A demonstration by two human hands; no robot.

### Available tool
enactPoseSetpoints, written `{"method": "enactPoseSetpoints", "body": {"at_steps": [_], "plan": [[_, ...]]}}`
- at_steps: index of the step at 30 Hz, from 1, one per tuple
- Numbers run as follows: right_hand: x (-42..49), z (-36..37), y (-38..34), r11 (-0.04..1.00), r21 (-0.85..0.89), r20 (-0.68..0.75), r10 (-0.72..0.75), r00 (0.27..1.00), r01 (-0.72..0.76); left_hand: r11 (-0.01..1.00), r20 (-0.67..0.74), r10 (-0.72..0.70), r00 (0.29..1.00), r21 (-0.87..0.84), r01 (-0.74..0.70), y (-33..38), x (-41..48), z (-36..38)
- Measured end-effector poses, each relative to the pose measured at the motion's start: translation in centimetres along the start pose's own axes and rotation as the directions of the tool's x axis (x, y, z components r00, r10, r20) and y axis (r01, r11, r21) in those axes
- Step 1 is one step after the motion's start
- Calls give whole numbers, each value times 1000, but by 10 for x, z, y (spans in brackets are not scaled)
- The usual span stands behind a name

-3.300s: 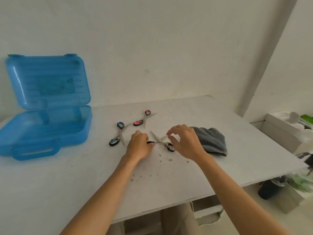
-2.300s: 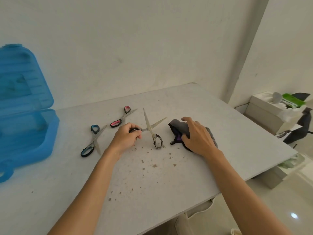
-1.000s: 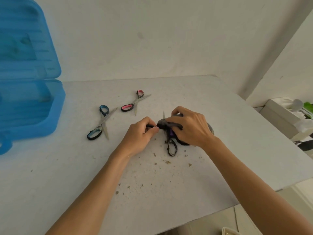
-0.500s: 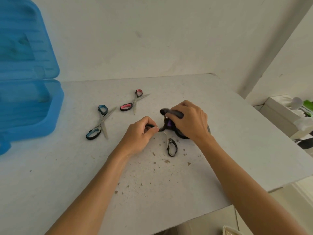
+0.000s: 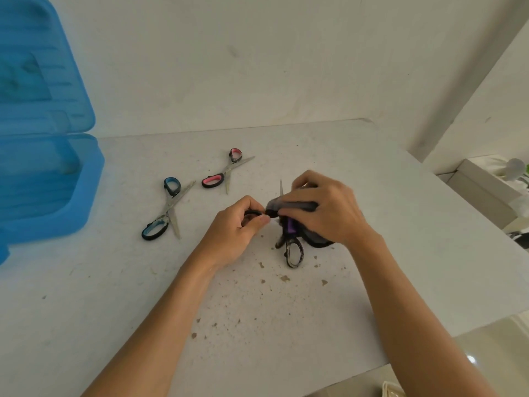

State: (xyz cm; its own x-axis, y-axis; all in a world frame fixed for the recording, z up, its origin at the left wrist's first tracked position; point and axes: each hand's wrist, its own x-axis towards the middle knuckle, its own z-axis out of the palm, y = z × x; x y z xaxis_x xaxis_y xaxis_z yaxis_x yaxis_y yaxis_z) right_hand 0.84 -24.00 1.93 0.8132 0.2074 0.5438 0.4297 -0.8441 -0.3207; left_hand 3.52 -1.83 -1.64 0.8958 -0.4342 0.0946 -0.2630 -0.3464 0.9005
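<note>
Here, on the white table (image 5: 400,253), I see an open blue case (image 5: 51,179) at far left. The right hand (image 5: 326,213) grips a dark cloth (image 5: 294,206) bunched over the blades of the black-handled scissors (image 5: 293,250) mid-table, while the left hand (image 5: 234,233) pinches one handle loop. The blue-handled scissors (image 5: 166,210) and pink-handled scissors (image 5: 223,171) lie open to the left, with crumbs (image 5: 284,278) nearest me.

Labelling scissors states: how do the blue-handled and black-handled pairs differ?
The blue-handled scissors lie untouched on the table; the black-handled scissors are gripped by the left hand at one handle loop. The blue pair's blades are bare; the right hand holds a dark cloth over part of the black pair's. Both are spread open.
</note>
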Motion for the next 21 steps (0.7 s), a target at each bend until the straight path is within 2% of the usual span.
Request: {"method": "enactPoseSetpoints", "body": {"at_steps": [1, 5, 8, 12, 16, 21], "plan": [[3, 7, -2, 999, -40, 29, -5, 1000, 6, 1000, 9, 3, 1000, 18, -3, 0, 0, 0], [11, 17, 2, 993, -105, -56, 52, 997, -57, 999, -20, 23, 1000, 43, -22, 2, -1, 2], [5, 16, 3, 998, -53, 0, 28, 1000, -28, 1000, -29, 12, 999, 24, -11, 2, -2, 2], [7, 21, 6, 989, -11, -72, 144, 987, -145, 998, -27, 26, 999, 61, -24, 2, -2, 2], [3, 19, 2, 996, -7, -22, 92, 996, -92, 1000, -31, 13, 999, 27, -12, 3, -3, 2], [16, 26, 8, 970, -19, -90, 240, 967, -243, 996, -13, 10, 1000, 89, -8, 3, -2, 2]]}}
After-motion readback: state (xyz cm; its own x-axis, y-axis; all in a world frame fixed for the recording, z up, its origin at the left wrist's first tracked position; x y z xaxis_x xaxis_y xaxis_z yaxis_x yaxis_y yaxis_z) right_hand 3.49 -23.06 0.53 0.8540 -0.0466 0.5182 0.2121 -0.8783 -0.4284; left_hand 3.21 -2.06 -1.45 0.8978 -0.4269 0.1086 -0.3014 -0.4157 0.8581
